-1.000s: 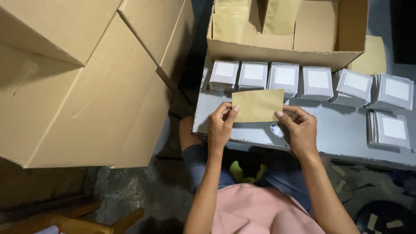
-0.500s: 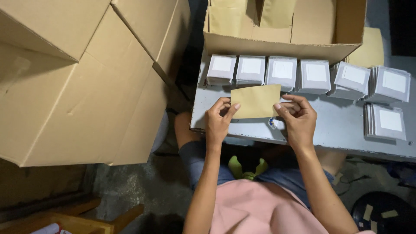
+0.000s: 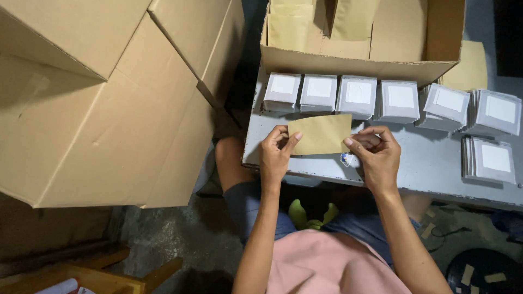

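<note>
surface: grey table (image 3: 436, 163) | on it: white packet stacks (image 3: 358, 95), open cardboard box (image 3: 348, 62)

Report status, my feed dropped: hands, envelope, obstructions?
Left hand and right hand pinch brown envelope by its ends. Held above grey table. White packet stacks behind it, apart.

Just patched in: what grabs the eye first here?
A small brown envelope, pinched at each end by the left hand and right hand over the grey table. Behind it runs a row of white-faced packet stacks, and big cardboard boxes fill the left side.
</note>
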